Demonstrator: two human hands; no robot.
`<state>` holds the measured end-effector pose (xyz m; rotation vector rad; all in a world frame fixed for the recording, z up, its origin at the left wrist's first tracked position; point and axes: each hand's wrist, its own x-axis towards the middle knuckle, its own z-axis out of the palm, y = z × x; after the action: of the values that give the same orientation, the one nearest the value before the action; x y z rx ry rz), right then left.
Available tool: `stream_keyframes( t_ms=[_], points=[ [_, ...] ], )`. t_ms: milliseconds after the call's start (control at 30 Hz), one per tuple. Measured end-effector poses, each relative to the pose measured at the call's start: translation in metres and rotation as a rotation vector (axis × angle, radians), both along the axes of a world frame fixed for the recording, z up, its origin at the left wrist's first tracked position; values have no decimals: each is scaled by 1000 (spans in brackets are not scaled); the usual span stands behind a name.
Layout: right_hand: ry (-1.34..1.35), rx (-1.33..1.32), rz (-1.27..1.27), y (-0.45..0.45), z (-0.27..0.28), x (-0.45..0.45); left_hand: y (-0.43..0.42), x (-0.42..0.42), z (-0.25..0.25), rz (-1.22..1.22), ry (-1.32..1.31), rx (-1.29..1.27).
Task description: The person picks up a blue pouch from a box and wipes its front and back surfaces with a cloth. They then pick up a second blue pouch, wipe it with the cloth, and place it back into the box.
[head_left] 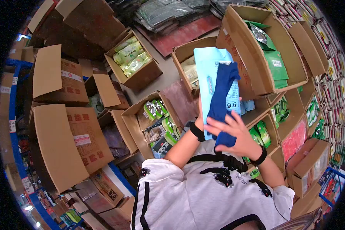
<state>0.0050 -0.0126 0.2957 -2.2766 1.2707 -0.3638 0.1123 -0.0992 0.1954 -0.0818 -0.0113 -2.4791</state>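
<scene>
My left hand [199, 117] reaches up from the left and holds a light blue printed packet [205, 65] upright; most of its fingers are hidden behind the packet. A long strip of dark blue cloth [221, 92] lies lengthwise over the packet's front, its upper end bunched near a small white label. Spread fingers of my right hand [235, 134] rest over the lower part of this cloth, whose end hangs below them. I cannot tell whether the right thumb grips it. Both wrists wear black bands.
Open cardboard boxes surround me: one with green packets [276, 67], one with pale green packs [132, 55], another with green and black packs [161, 134]. Closed-in cartons [84, 134] stack at left beside a blue shelf post [13, 107]. Grey plastic-wrapped bundles [163, 15] lie at the back.
</scene>
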Motion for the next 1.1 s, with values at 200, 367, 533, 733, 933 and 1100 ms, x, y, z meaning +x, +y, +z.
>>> stream_keyframes(
  t_ms=[200,367,533,733,933,1100],
  points=[
    [11,-108,-294,-40,4,-27,17,-13,30,103,-224,-217],
    [-333,-151,-458,-61,-23,-45,29,-9,29,200,-558,-512],
    [-475,-61,-458,-60,-41,-25,38,6,14,135,-474,-255],
    [-444,231,-325,-30,-53,3,35,37,0,270,-342,156],
    [-460,398,-241,10,-61,15,18,58,-16,525,-258,325],
    [-306,323,-225,7,-60,-5,10,60,-16,497,-113,242]
  ],
)
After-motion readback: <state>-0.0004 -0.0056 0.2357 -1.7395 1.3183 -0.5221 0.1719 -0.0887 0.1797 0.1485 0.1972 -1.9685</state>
